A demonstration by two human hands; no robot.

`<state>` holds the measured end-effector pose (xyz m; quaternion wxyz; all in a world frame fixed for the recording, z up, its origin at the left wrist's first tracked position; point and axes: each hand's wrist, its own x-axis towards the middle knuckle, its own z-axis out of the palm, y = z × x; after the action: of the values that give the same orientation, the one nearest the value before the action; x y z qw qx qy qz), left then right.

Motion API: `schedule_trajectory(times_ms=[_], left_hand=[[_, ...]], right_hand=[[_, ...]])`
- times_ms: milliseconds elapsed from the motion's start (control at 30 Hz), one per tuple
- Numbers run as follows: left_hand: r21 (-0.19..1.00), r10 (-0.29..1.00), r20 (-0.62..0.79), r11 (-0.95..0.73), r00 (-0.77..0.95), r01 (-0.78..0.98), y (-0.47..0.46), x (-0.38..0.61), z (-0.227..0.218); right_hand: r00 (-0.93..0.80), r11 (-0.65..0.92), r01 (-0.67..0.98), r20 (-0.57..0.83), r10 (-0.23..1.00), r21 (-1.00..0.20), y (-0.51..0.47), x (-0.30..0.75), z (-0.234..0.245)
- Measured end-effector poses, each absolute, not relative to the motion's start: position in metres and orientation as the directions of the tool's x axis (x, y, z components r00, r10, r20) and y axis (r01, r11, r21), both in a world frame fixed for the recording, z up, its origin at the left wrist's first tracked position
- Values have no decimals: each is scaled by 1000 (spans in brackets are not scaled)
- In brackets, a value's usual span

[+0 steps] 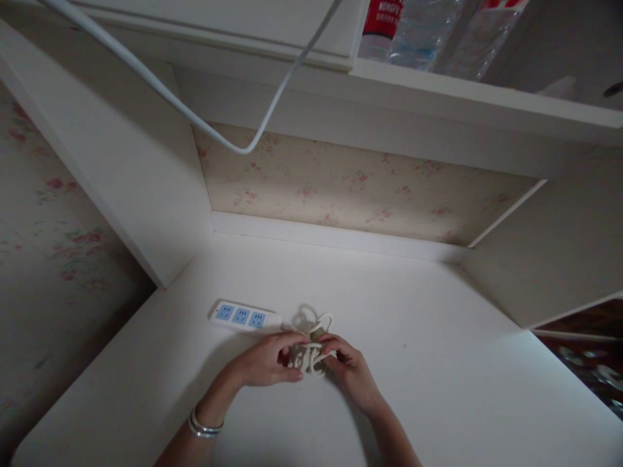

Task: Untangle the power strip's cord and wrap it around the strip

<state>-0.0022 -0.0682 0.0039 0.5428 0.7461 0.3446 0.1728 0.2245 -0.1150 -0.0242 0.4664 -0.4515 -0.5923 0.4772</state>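
A white power strip with blue sockets lies on the white desk, left of my hands. Its pale cord is bunched in several loops between my two hands, with one loop sticking up at the back. My left hand, a silver bangle on its wrist, curls round the left side of the bundle. From the right, the fingers of my right hand pinch the cord. Parts of the loops are hidden behind my fingers.
A white cable hangs in front of the cabinet at the upper left. Plastic bottles stand on the shelf at the upper right. White side panels and a floral-papered wall enclose the desk's back.
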Motion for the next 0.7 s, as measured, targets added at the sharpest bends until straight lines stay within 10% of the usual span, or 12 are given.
schedule_trajectory(times_ms=[700], left_hand=[[885,844,34,-274,536,376,-68,14,-17]], right_hand=[[-94,373,358,364,927,-856,-94,223,-33]])
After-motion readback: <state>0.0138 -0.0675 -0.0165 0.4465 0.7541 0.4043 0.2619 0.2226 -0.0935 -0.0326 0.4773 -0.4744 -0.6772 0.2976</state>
